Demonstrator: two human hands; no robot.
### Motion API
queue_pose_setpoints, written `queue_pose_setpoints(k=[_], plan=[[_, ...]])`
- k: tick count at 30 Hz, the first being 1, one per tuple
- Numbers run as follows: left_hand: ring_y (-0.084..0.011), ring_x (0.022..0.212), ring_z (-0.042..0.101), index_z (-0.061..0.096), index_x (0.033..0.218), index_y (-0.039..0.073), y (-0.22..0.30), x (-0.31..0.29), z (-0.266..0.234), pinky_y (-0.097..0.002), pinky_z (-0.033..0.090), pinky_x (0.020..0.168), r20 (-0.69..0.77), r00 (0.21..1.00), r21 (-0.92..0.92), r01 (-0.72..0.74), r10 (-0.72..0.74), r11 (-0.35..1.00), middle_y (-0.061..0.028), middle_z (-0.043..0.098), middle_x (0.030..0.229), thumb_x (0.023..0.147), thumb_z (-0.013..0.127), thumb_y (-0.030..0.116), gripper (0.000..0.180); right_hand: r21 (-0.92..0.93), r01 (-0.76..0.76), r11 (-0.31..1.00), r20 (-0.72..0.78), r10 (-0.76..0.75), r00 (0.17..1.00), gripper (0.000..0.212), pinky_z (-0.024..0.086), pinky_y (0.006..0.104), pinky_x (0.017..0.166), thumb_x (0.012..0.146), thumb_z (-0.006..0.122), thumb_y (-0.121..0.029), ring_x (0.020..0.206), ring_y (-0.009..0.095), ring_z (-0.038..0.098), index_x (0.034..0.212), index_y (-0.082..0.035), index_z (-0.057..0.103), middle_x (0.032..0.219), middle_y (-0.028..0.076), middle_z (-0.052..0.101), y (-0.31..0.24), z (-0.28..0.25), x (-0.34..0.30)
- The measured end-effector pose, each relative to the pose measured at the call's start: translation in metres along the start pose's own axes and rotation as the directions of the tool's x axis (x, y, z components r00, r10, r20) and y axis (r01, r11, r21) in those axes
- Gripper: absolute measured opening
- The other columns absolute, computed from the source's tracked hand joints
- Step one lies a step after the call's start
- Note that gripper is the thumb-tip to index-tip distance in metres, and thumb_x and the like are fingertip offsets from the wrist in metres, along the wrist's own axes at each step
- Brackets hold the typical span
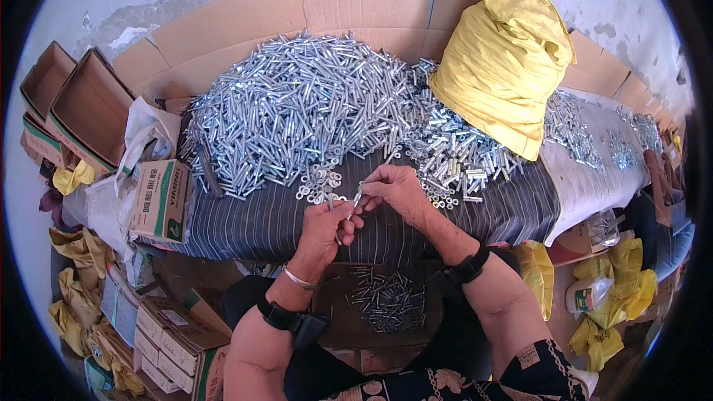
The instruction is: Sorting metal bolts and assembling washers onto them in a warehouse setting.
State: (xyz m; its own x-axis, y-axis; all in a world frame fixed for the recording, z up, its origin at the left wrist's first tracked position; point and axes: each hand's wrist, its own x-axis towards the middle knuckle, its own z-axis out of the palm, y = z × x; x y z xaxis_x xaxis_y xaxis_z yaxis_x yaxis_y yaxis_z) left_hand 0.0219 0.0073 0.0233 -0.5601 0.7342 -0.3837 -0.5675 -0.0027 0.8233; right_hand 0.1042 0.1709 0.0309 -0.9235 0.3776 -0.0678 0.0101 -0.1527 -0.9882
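My left hand (327, 229) is closed on a slim silver bolt (354, 205), which points up at a slant. A second shiny piece sticks up beside that hand's thumb. My right hand (394, 191) pinches the bolt's upper end between thumb and fingertips; a small ring-like part seems to sit there, too small to make out. Both hands are close together over the front of the striped cloth (475, 226). Just beyond them lies a small heap of flat washers (318, 183). Behind it rises a large pile of silver metal sleeves or bolts (297, 104).
A yellow sack (505, 59) stands on the pile's right side, with more washers (444, 200) in front. Cardboard (364, 0) lines the wall. Cartons (160, 200) stand at the left. Below the table edge, between my knees, lies a heap of bolts (386, 301).
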Motion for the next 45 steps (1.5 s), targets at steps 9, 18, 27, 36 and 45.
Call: queue_pose_setpoints(k=[9, 18, 27, 36, 45], plan=[[-0.0081, 0.048, 0.051, 0.062, 0.088, -0.004, -0.003, -0.001, -0.002, -0.0203, 0.037, 0.039, 0.003, 0.998, -0.152, 0.057, -0.057, 0.987, -0.0120, 0.063, 0.069, 0.089, 0.058, 0.010, 0.014, -0.757, 0.628, 0.180, 0.302, -0.755, 0.582, 0.035, 0.052, 0.0338, 0.052, 0.065, 0.068, -0.001, 0.066, 0.028, 0.064, 0.099, 0.000, 0.057, 0.085, 0.014, 0.060, 0.027, 0.016, -0.008], [-0.0072, 0.050, 0.050, 0.062, 0.088, -0.005, 0.008, -0.003, -0.006, -0.0197, 0.036, 0.039, -0.011, 1.000, -0.053, 0.005, -0.005, 0.999, -0.0121, 0.063, 0.071, 0.090, 0.057, 0.011, 0.017, -0.886, 0.386, 0.257, 0.085, -0.729, 0.679, 0.016, 0.053, 0.0404, 0.060, 0.072, 0.057, 0.001, 0.072, 0.034, 0.063, 0.086, -0.002, 0.063, 0.083, 0.017, 0.062, 0.016, -0.033, 0.005], [-0.0082, 0.045, 0.051, 0.062, 0.088, -0.005, 0.006, -0.002, -0.003, -0.0206, 0.038, 0.037, 0.016, 1.000, 0.026, -0.003, 0.003, 1.000, -0.0128, 0.064, 0.068, 0.090, 0.059, 0.013, 0.018, -0.984, -0.036, 0.177, -0.113, -0.445, 0.888, 0.017, 0.051, 0.0452, 0.063, 0.071, 0.068, -0.016, 0.071, 0.037, 0.062, 0.070, -0.002, 0.058, 0.073, 0.017, 0.061, 0.025, -0.035, 0.009], [-0.0082, 0.043, 0.051, 0.063, 0.086, -0.004, 0.002, -0.004, 0.000, -0.0205, 0.040, 0.036, 0.002, 1.000, 0.047, 0.000, 0.000, 0.999, -0.0119, 0.064, 0.067, 0.089, 0.060, 0.013, 0.018, -0.489, -0.092, 0.868, -0.143, 0.024, 0.989, 0.019, 0.050, 0.0302, 0.050, 0.080, 0.068, -0.017, 0.057, 0.018, 0.064, 0.083, 0.001, 0.064, 0.070, 0.010, 0.065, -0.022, -0.009, -0.002], [-0.0073, 0.043, 0.050, 0.063, 0.086, -0.003, -0.001, -0.003, 0.004, -0.0201, 0.039, 0.036, 0.008, 1.000, 0.043, -0.025, 0.025, 0.999, -0.0109, 0.064, 0.067, 0.089, 0.061, 0.014, 0.017, -0.171, 0.069, 0.983, 0.040, -0.063, 0.997, 0.015, 0.049, 0.0238, 0.048, 0.084, 0.063, -0.008, 0.056, 0.012, 0.062, 0.089, 0.007, 0.064, 0.069, 0.009, 0.065, -0.002, -0.002, -0.005]])
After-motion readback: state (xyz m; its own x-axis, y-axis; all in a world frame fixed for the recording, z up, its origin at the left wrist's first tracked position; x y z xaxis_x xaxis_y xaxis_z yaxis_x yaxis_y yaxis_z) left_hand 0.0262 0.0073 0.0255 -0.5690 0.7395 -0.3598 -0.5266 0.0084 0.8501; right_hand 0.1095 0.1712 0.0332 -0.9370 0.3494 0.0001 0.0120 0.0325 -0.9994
